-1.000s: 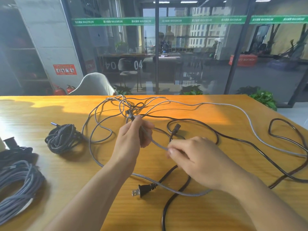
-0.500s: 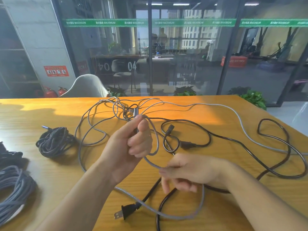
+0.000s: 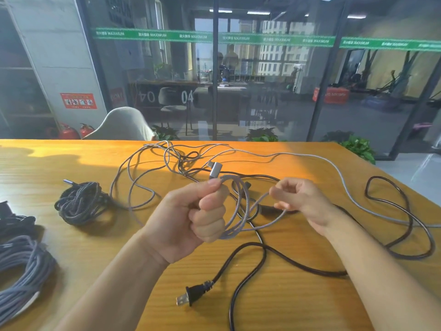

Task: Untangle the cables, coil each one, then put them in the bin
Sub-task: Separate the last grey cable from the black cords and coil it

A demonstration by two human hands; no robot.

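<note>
My left hand (image 3: 191,218) grips a small coil of grey braided cable (image 3: 241,211), with its metal plug (image 3: 215,169) sticking up above my thumb. My right hand (image 3: 300,199) pinches the same grey cable a little to the right of the coil. The rest of the grey cable runs in loose loops across the far side of the table and off to the right. A black power cable (image 3: 253,249) lies tangled under it, its two-pin plug (image 3: 193,295) near the front edge.
A coiled dark braided cable (image 3: 81,203) lies on the wooden table (image 3: 298,306) at left. A grey coiled bundle (image 3: 21,271) and a black bundle (image 3: 14,223) sit at the far left edge. A glass wall stands behind the table.
My right hand has risen from the table and brought another turn of grey cable up to the coil in my left hand. The coil has grown, and the plug now points up.
</note>
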